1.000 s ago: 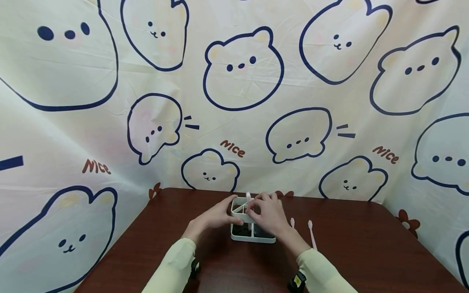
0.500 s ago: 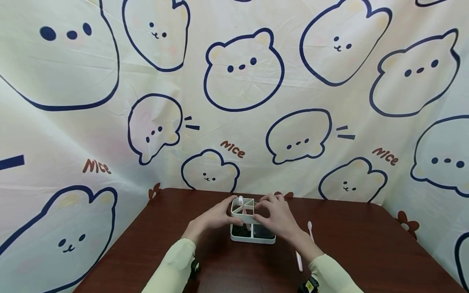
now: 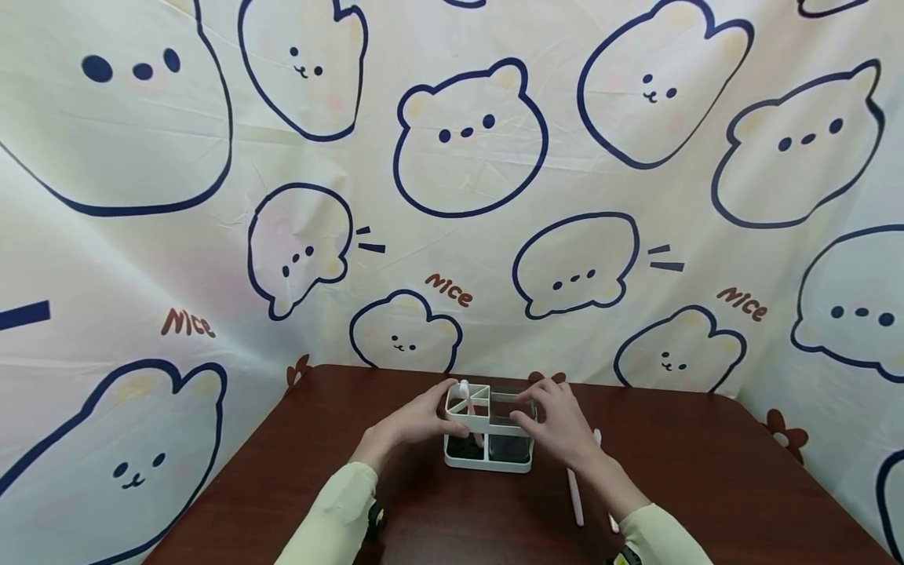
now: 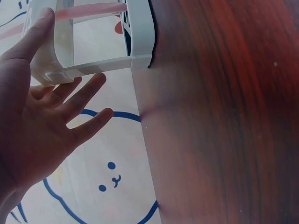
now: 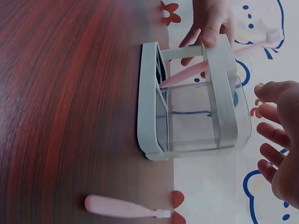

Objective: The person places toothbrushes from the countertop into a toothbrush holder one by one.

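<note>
A white toothbrush holder [image 5: 222,88] with a divided upper frame stands on the table, a clear cup [image 5: 189,121] in its right part. One pink toothbrush [image 5: 191,72] leans in the divided left part, bristles up. My left hand [image 3: 413,417] grips the holder's left end, thumb on the front and fingertips behind; in the left wrist view the other fingers of this hand [image 4: 42,112] spread loosely. Just off the holder's right end is my right hand [image 3: 561,424], fingers loosely bent and holding nothing, as the right wrist view also shows.
Two pink toothbrushes lie on the dark wooden table [image 3: 706,486] to the right: one toothbrush [image 3: 575,498] beside my right forearm, the other toothbrush [image 3: 613,523] partly hidden under it. A cloth with cartoon bears [image 3: 469,133] hangs behind and at the sides.
My right hand let go of the toothbrush, which now leans to the left in the holder. That hand then drew away to the right. My left hand stayed on the holder.
</note>
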{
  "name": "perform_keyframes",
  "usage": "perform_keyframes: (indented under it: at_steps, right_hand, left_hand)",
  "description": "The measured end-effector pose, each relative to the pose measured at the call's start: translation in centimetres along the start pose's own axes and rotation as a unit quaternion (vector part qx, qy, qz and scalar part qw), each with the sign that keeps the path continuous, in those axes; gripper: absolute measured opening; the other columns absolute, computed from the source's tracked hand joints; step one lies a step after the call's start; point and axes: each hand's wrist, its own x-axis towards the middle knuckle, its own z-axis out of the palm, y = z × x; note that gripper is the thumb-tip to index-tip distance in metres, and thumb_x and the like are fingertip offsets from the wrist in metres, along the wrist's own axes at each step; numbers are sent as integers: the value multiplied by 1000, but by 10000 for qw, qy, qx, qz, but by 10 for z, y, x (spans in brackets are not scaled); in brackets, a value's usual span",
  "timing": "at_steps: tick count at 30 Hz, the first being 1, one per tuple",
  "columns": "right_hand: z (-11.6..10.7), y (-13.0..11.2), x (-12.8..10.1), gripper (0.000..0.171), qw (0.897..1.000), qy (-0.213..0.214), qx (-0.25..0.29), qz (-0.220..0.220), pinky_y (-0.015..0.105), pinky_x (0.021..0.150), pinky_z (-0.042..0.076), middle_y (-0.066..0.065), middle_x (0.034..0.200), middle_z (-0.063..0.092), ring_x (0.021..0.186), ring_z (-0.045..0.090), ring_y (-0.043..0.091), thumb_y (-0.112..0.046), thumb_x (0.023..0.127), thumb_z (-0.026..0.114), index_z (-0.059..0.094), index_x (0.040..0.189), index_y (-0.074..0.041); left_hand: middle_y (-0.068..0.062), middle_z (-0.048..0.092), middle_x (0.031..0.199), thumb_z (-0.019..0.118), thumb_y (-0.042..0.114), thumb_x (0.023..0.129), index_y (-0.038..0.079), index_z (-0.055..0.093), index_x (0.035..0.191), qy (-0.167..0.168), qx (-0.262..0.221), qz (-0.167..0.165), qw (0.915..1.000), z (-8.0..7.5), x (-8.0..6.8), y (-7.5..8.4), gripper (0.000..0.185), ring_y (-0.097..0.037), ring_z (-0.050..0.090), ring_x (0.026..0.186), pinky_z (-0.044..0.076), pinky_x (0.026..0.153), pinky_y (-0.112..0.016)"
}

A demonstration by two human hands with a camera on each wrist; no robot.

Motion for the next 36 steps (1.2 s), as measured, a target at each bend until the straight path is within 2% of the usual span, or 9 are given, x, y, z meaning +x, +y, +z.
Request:
perform_keyframes:
  at_steps: [8,14,17,26,36]
  right_hand:
    - [-9,12,-10,22,9990,-78,-1,437,41,83,47,3,104,64,100,52,21,-26,86,78,74,105,-15]
    - [-17,17,-16,22,9964,-341,115,764,33,76,45,3,104,64,96,49,19,-27,88,76,74,105,-13]
    - [-20,20,-19,23,9949,-460,131,882,32,76,47,3,106,64,95,49,17,-28,89,74,73,107,-14]
    - [-29,34,-29,23,9930,-613,69,1011,41,84,48,5,109,66,98,56,22,-29,90,73,70,110,-15]
    - [-36,49,-36,28,9864,-849,26,1406,29,71,47,2,101,65,85,55,15,-33,91,72,69,110,-13]
  left_hand:
    - [-2,55,130,80,35,84,26,40,142,5,-59,-35,10000,0,0,-1,72,-22,53,113,40,108,-57]
    - [-3,54,131,81,36,83,25,40,143,20,-28,-13,10000,-1,0,-2,73,-23,52,116,39,109,-58]
    - [-5,54,133,81,37,82,25,40,143,24,3,5,10000,0,0,-2,74,-24,52,117,38,110,-59]
    - [-2,54,132,80,38,82,24,38,144,23,16,-38,10000,0,0,-2,76,-22,52,116,39,109,-59]
    - [-3,54,133,81,39,82,23,39,144,20,147,-9,9999,0,-1,1,76,-23,51,118,38,109,-60]
